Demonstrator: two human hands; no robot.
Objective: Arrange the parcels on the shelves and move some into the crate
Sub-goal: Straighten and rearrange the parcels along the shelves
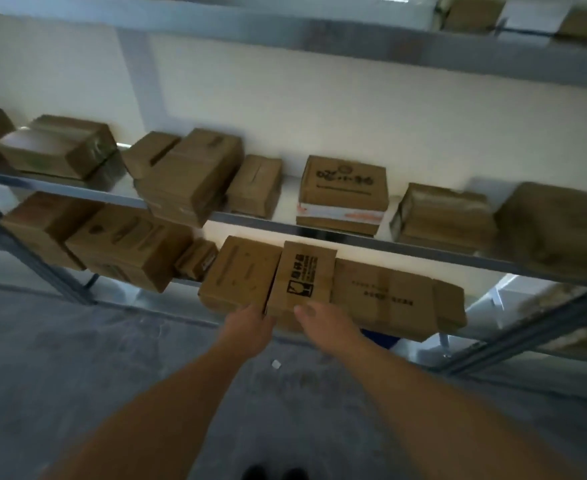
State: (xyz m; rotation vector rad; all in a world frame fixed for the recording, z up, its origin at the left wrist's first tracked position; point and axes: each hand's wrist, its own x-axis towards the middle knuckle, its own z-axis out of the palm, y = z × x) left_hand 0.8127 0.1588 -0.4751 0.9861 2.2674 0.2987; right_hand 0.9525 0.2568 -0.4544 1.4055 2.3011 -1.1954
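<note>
A narrow cardboard parcel (302,276) with black print lies on the lower shelf, between a brown box (238,271) on its left and a long flat carton (392,292) on its right. My left hand (248,332) is at its near left corner, fingers tucked under the edge. My right hand (326,323) is at its near right end, thumb on top. Both arms reach forward from the bottom of the view. The image is blurred, so the fingers under the parcel are hidden.
The middle shelf (320,233) carries several brown boxes, among them a printed one (344,192) with red-and-white tape. More boxes (125,244) crowd the lower shelf's left side. A grey upright (25,258) stands left. Something blue (377,337) shows below the shelf. Grey floor lies beneath.
</note>
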